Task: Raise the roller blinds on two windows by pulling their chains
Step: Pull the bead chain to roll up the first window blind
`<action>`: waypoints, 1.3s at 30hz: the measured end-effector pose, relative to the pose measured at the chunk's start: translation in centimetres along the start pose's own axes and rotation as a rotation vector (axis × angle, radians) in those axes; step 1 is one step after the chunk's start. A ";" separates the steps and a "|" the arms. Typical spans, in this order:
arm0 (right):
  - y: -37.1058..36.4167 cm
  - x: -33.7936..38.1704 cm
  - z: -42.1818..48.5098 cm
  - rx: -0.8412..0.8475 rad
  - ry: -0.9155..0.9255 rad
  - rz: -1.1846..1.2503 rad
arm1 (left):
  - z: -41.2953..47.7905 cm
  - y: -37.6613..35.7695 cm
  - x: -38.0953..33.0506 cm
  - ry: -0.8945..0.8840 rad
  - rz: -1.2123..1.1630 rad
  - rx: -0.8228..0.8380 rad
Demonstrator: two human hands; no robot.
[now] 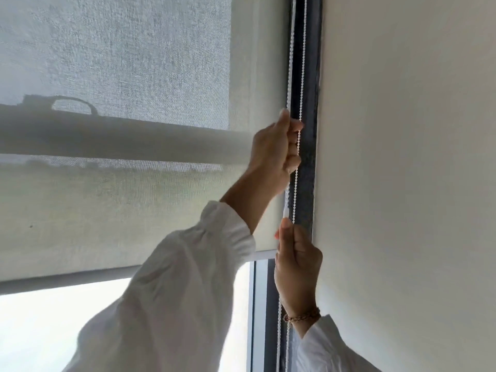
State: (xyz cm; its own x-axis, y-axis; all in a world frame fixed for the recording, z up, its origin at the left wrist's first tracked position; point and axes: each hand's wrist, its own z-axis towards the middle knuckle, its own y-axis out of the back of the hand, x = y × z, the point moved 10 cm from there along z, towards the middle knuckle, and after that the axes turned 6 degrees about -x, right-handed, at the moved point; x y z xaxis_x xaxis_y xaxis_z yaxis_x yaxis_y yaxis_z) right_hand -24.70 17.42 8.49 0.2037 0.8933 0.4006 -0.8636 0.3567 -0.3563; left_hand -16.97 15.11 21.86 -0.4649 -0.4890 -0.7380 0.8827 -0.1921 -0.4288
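Note:
A pale grey roller blind (120, 210) covers most of the window, its bottom bar (67, 281) hanging above a strip of bright bare glass. A white bead chain (301, 76) runs down in two strands along the dark window frame at the blind's right edge. My left hand (273, 151) is raised and closed around the left strand. Lower down, my right hand (296, 264) grips the same strand just under a white connector piece. Both arms wear white sleeves, and a braided band circles the right wrist.
A plain white wall (402, 183) fills the right half of the view, right beside the chain. The dark frame (308, 170) separates it from the blind. Through the fabric, a horizontal window bar and a handle show as shadows (75, 106).

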 end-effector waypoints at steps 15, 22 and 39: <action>-3.8 -3.7 3.2 0.339 -0.608 0.544 | -4.1 1.8 3.3 -0.174 -0.116 0.102; -5.1 0.1 9.4 0.307 -0.650 0.730 | -6.9 4.7 7.9 -0.129 -0.020 0.057; -3.9 2.4 9.4 0.007 -0.204 0.279 | -8.1 9.2 16.7 0.158 0.132 0.049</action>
State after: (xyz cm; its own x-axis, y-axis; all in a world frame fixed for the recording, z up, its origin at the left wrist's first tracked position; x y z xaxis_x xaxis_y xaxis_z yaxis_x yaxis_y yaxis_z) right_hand -25.21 15.64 18.78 -0.1368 0.8829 0.4491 -0.8765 0.1034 -0.4702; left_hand -17.14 12.09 1.34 -0.3464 -0.3739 -0.8603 0.9371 -0.1786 -0.2998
